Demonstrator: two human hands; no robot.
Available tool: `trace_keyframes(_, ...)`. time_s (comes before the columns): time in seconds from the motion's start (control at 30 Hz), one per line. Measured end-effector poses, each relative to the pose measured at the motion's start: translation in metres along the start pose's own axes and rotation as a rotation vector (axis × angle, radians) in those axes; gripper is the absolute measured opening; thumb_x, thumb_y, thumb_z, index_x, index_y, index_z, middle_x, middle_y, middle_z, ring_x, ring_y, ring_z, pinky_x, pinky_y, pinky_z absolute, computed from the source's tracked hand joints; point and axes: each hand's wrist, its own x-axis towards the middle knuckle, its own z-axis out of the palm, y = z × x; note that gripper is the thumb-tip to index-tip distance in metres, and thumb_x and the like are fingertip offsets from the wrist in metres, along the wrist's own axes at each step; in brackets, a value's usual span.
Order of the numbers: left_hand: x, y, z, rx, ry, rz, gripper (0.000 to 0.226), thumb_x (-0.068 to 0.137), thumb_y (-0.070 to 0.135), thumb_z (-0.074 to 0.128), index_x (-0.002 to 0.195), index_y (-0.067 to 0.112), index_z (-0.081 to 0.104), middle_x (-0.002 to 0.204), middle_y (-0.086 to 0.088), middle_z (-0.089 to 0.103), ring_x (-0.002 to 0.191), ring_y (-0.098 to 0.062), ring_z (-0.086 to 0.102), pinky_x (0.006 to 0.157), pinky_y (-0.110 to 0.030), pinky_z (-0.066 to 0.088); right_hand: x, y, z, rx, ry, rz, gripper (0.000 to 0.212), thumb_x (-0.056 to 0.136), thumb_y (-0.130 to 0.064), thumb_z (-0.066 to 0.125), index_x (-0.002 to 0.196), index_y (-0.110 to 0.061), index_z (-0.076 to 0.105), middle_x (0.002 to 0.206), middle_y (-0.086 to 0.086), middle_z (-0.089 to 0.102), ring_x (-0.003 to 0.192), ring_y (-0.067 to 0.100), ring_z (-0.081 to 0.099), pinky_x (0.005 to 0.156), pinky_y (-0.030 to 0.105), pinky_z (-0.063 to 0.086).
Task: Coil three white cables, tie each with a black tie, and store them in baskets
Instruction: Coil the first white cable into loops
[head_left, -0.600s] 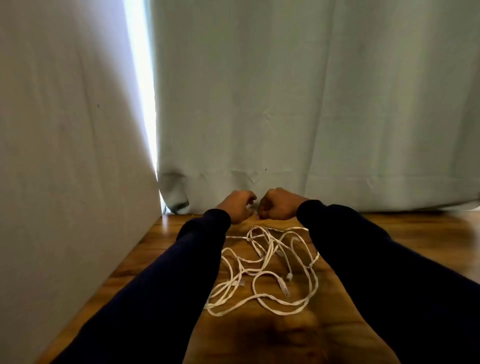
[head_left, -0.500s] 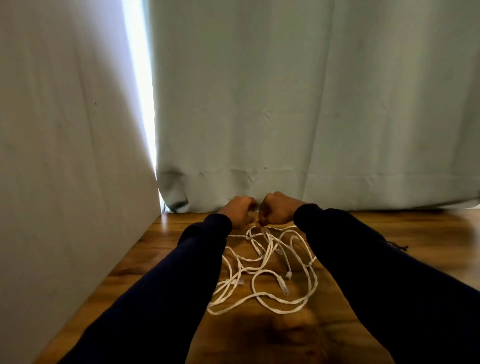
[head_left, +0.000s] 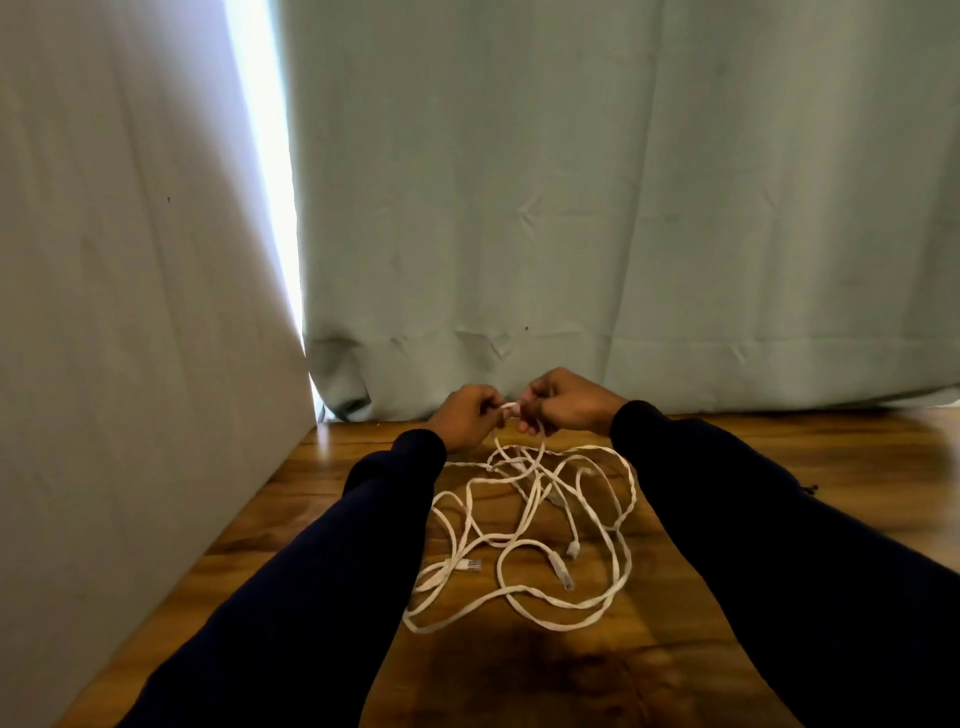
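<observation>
A loose tangle of white cables (head_left: 524, 540) lies on the wooden table (head_left: 571, 675), with several plug ends showing. My left hand (head_left: 465, 418) and my right hand (head_left: 563, 402) are raised side by side at the far end of the tangle, close to the curtain. Both pinch the same short stretch of white cable between them, and a strand hangs from it down into the pile. No black tie and no basket is in view.
A pale green curtain (head_left: 623, 208) hangs along the table's far edge. A grey panel (head_left: 130, 364) walls off the left side. A bright gap (head_left: 265, 156) shows between them. Bare wood lies to the right of my right sleeve.
Both hands have lifted a little off the table and drawn a strand of cable up from the pile. The hands have parted slightly, and a short piece of cable now shows between them.
</observation>
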Motion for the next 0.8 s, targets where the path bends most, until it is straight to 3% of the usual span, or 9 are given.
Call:
trace_keyframes(0.17, 0.002, 0.013, -0.01, -0.391, 0.102, -0.082, 0.022, 0.1, 0.019, 0.059, 0.092, 0.001, 0.067, 0.07, -0.009, 0.065, 0.061, -0.016, 0.063, 0.063, -0.02, 0.054, -0.001, -0.012, -0.009, 0.397, 0.135, -0.024, 0.021, 0.099, -0.021, 0.062, 0.09, -0.005, 0.071, 0.063, 0.002, 0.058, 0.058, 0.014, 0.053, 0.066, 0.028, 0.051)
trace_keyframes(0.27, 0.002, 0.022, -0.014, -0.654, 0.094, -0.141, 0.026, 0.1, 0.026, 0.06, 0.09, 0.003, 0.065, 0.072, -0.01, 0.058, 0.058, -0.018, 0.062, 0.065, -0.031, 0.056, 0.0, -0.02, -0.014, 0.539, 0.188, -0.041, 0.03, 0.098, -0.024, 0.062, 0.103, 0.004, 0.07, 0.065, 0.002, 0.044, 0.058, 0.013, 0.042, 0.063, 0.029, 0.048)
trace_keyframes(0.33, 0.006, 0.027, -0.017, -0.766, 0.088, -0.144, 0.027, 0.099, 0.03, 0.061, 0.086, 0.006, 0.062, 0.066, -0.003, 0.052, 0.054, -0.016, 0.052, 0.063, -0.036, 0.05, -0.002, -0.026, -0.016, 0.545, 0.225, -0.062, 0.04, 0.098, -0.028, 0.062, 0.109, 0.01, 0.065, 0.064, 0.003, 0.04, 0.057, 0.013, 0.036, 0.053, 0.025, 0.039)
trace_keyframes(0.43, 0.007, 0.035, -0.024, -0.842, 0.126, -0.14, 0.029, 0.1, 0.033, 0.059, 0.09, 0.007, 0.062, 0.061, 0.0, 0.041, 0.053, -0.012, 0.037, 0.053, -0.027, 0.041, -0.005, -0.036, -0.023, 0.517, 0.282, -0.098, 0.03, 0.098, -0.028, 0.063, 0.104, 0.0, 0.07, 0.063, 0.001, 0.041, 0.053, 0.011, 0.033, 0.047, 0.022, 0.03)
trace_keyframes(0.53, 0.006, 0.04, -0.032, -0.83, 0.171, -0.122, 0.03, 0.099, 0.035, 0.059, 0.09, 0.007, 0.063, 0.061, -0.002, 0.035, 0.053, -0.012, 0.033, 0.049, -0.024, 0.038, -0.009, -0.046, -0.034, 0.501, 0.286, -0.104, 0.025, 0.096, -0.029, 0.066, 0.1, -0.007, 0.075, 0.067, 0.0, 0.044, 0.052, 0.01, 0.034, 0.046, 0.022, 0.03)
trace_keyframes(0.67, 0.007, 0.045, -0.044, -0.869, 0.217, -0.108, 0.028, 0.098, 0.033, 0.06, 0.086, 0.008, 0.062, 0.059, -0.002, 0.033, 0.052, -0.013, 0.028, 0.042, -0.021, 0.031, -0.016, -0.055, -0.048, 0.618, 0.105, -0.097, 0.029, 0.095, -0.031, 0.067, 0.107, -0.007, 0.075, 0.063, -0.004, 0.04, 0.053, 0.008, 0.036, 0.055, 0.023, 0.04)
trace_keyframes(0.8, 0.007, 0.049, -0.05, -0.89, 0.211, -0.12, 0.027, 0.097, 0.033, 0.063, 0.084, 0.009, 0.064, 0.056, 0.001, 0.034, 0.048, -0.012, 0.026, 0.039, -0.021, 0.027, -0.014, -0.057, -0.051, 0.371, 0.258, -0.145, 0.023, 0.095, -0.034, 0.066, 0.102, -0.015, 0.077, 0.066, -0.003, 0.045, 0.06, 0.012, 0.036, 0.052, 0.025, 0.033)
